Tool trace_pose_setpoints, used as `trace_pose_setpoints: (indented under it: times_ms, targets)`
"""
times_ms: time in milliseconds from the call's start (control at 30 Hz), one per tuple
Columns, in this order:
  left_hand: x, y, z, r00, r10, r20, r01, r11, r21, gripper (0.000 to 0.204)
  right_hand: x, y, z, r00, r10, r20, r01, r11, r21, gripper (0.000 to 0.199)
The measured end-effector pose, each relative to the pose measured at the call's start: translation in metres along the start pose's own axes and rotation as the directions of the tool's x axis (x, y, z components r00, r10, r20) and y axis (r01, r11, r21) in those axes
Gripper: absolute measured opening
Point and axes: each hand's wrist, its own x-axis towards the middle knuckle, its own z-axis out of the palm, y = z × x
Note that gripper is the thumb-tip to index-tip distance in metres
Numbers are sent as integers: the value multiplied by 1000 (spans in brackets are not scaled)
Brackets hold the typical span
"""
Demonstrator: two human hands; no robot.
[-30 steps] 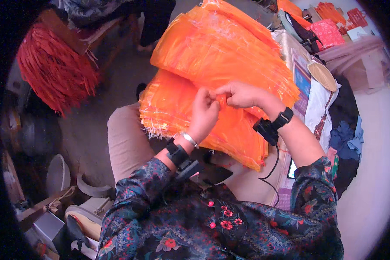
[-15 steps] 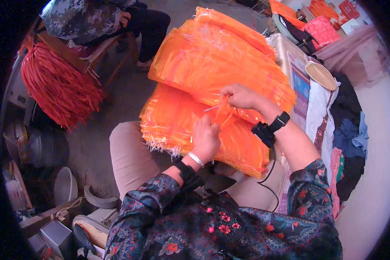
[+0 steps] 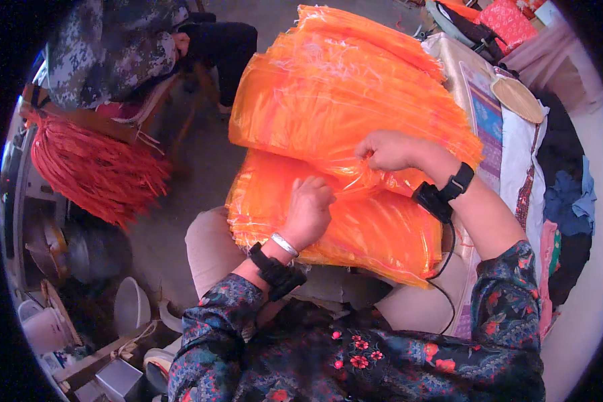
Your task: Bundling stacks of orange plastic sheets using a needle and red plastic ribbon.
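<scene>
A thick stack of orange mesh-like bags [image 3: 342,100] lies across my lap, its upper part folded over so that a crease runs across the middle. At the right end of this crease my right hand [image 3: 394,151] is closed, fingertips pinching a gathered bit of the orange material. My left hand [image 3: 308,209] is over the lower layer, left of the pinched spot. Its fingers are curled in, and whatever they may hold is hidden. Black straps with small devices sit on both wrists, and a cable hangs from the right one.
Red strips [image 3: 90,167] hang in a bundle at the left, beside a seated person in camouflage clothing [image 3: 124,50]. On the right, a covered surface bears a woven fan [image 3: 518,100] and piled clothes [image 3: 566,201]. Basins [image 3: 132,305] and a metal box [image 3: 120,378] stand at lower left.
My left hand has drawn slightly away from the right, and the thin pale piece between them no longer shows. The gathered orange tuft sits lower. The whole view has shifted a little.
</scene>
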Motion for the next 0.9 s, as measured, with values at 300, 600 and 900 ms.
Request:
trace_pose_setpoints:
  times_ms: [300,600,900]
  targets:
    - [43,6,-22,925,335,178,-332,942,-51,10,-12,-17,21,983,-172,-69,176,982,63,21]
    - [51,26,-15,900,389,198,-333,905,-264,8,-11,-1,94,796,66,-602,468,563,681,45]
    - [17,33,-11,982,182,55,-172,974,-147,14,-68,-44,139,813,466,-348,104,473,875,21]
